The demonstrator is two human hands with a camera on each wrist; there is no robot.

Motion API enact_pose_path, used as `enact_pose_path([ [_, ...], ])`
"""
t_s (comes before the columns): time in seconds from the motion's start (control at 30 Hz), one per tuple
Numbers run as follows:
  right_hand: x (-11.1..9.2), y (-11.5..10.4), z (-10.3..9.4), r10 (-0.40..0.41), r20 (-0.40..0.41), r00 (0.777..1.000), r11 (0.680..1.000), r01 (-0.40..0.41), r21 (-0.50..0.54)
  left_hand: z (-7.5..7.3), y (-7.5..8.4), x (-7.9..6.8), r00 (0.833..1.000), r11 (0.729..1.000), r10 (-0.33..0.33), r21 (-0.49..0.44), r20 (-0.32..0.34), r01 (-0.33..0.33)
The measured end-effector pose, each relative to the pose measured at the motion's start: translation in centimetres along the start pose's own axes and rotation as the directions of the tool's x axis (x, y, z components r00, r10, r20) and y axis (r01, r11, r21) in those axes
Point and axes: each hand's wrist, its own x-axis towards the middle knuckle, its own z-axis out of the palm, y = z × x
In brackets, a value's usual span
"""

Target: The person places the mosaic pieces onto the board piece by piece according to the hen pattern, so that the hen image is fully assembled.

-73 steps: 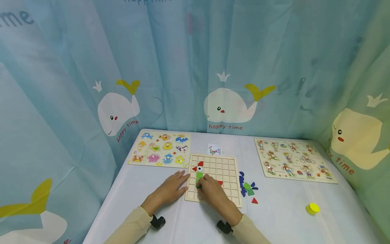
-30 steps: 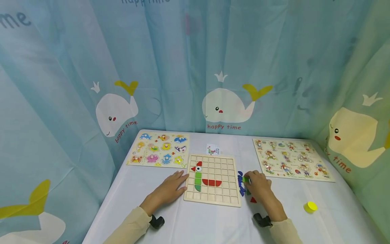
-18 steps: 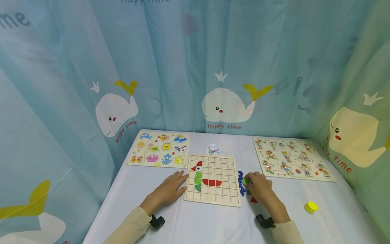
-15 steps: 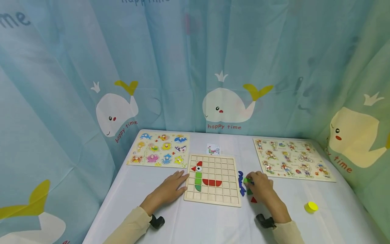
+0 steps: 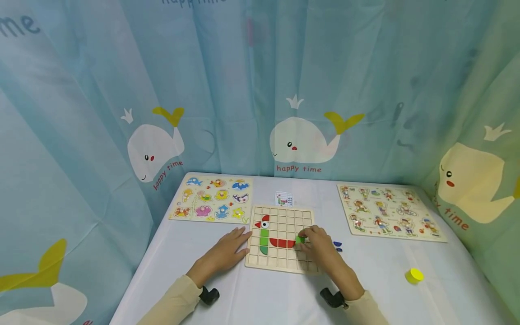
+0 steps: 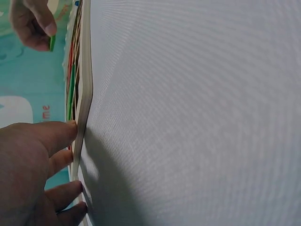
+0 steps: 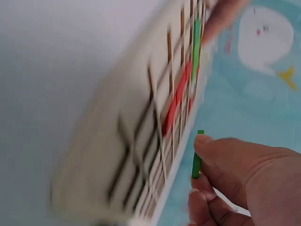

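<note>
My right hand (image 5: 322, 249) pinches a green square tile (image 7: 197, 162) between thumb and fingers, over the right part of a wooden grid board (image 5: 284, 264). The left hand (image 5: 226, 248) lies flat at the board's left edge, its fingers relaxed and fingertips touching the rim in the left wrist view. Set into the board are a red row of pieces (image 5: 282, 243), a green column of pieces (image 5: 264, 240), a white eye tile (image 5: 265, 225) and red pieces above and beside it. Blue pieces (image 5: 337, 246) show just beyond the right hand, which hides the rest of that pile.
Behind the board lies a small picture card (image 5: 284, 199). A sea-animal puzzle board (image 5: 211, 198) stands at the back left, and a puzzle board with figures (image 5: 392, 212) at the back right. A yellow cylinder (image 5: 414, 276) sits at the right. A whale-printed curtain (image 5: 235, 90) surrounds the table.
The right hand set down a green piece below the green column, went to the loose pile, took a green square tile and carried it left over the board. The left hand stayed put.
</note>
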Motion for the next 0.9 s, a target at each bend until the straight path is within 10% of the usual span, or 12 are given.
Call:
enact_pose_path([
  [0.9,-0.1,-5.7,5.1,-0.19,-0.014,0.982,0.982,0.19,-0.008,-0.1,-0.1,-0.1,1.0,1.0,0.01,-0.007,0.001,-0.01],
])
